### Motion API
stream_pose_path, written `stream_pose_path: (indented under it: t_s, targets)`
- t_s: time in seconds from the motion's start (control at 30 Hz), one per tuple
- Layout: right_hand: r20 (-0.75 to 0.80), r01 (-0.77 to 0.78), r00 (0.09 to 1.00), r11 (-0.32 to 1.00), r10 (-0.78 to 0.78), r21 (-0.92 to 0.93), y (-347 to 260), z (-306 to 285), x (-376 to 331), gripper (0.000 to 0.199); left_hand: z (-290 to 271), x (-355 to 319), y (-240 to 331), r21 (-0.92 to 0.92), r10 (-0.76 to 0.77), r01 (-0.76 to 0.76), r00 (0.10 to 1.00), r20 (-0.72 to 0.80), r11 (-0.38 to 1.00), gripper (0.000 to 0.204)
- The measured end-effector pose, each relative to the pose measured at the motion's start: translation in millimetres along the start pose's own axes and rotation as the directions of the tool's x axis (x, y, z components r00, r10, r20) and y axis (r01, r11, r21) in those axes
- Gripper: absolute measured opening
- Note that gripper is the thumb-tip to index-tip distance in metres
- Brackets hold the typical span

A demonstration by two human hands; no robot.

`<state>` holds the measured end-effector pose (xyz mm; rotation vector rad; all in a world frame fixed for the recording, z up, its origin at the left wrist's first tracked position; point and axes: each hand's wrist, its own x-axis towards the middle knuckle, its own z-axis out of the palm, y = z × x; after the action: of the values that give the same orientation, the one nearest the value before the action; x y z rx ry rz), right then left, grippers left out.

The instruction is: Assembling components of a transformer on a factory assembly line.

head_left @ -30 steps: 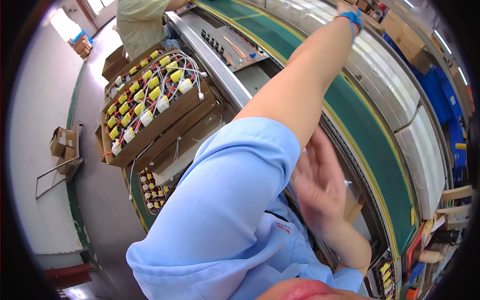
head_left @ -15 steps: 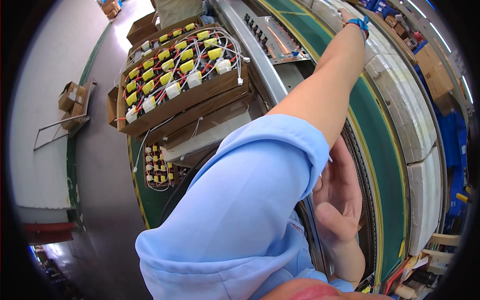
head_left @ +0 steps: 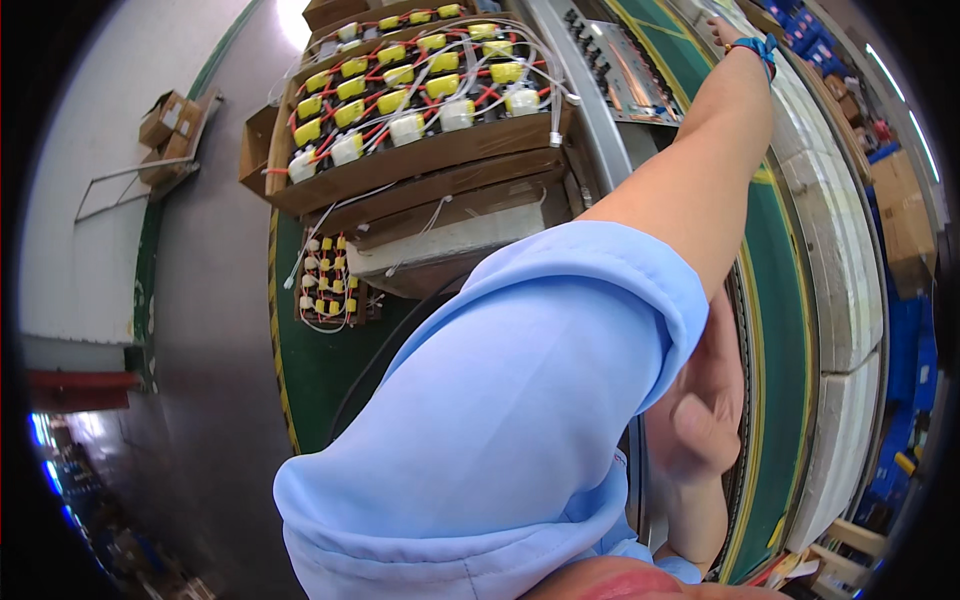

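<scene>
My left arm stretches across the green conveyor belt (head_left: 775, 330) to the far right. My left hand (head_left: 722, 34), with a blue band at the wrist, is small at the upper edge beside a row of white wrapped foam blocks (head_left: 838, 250). Its fingers look extended; whether they touch the foam I cannot tell. Partly hidden below that forearm, my right hand (head_left: 705, 410) is open and slightly blurred, fingers curved and thumb apart, holding nothing visible. A metal panel (head_left: 640, 75) with copper-coloured strips and black parts lies beyond my left forearm.
At the left stands a cardboard box (head_left: 420, 155) of yellow and white wired parts with loose white leads. A smaller batch of similar parts (head_left: 328, 280) sits lower down. A cart with cartons (head_left: 170, 135) stands by the wall. Blue bins (head_left: 905, 350) line the right.
The view has shifted, so the boxes, panel and belt sit further right and higher. My left arm stays outstretched. My right hand has turned slightly, its thumb blurred by motion.
</scene>
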<state>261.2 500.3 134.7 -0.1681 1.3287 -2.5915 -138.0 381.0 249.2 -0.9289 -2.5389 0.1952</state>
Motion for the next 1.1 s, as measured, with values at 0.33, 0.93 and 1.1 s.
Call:
stream_pose_path:
  t_s: [0.33,0.93,1.1]
  targets:
    - [0.598,0.242,0.797,0.866,0.079,-0.437,13.1,17.1,19.2,0.058,-59.3,-124.0,-58.7,0.056,-0.159,0.152,0.975,0.157,0.987,0.039]
    - [-0.15,-0.305,0.952,0.838,0.265,-0.453,95.1,-37.8,231.5,0.079,64.3,-519.3,-150.3,-0.675,-0.563,0.725,0.503,0.655,-0.138,0.075]
    - [-0.266,-0.465,0.885,0.764,0.383,-0.446,88.7,-35.1,249.4,0.079,66.3,-519.2,-145.2,-0.608,-0.529,0.778,0.454,0.717,-0.156,0.08]
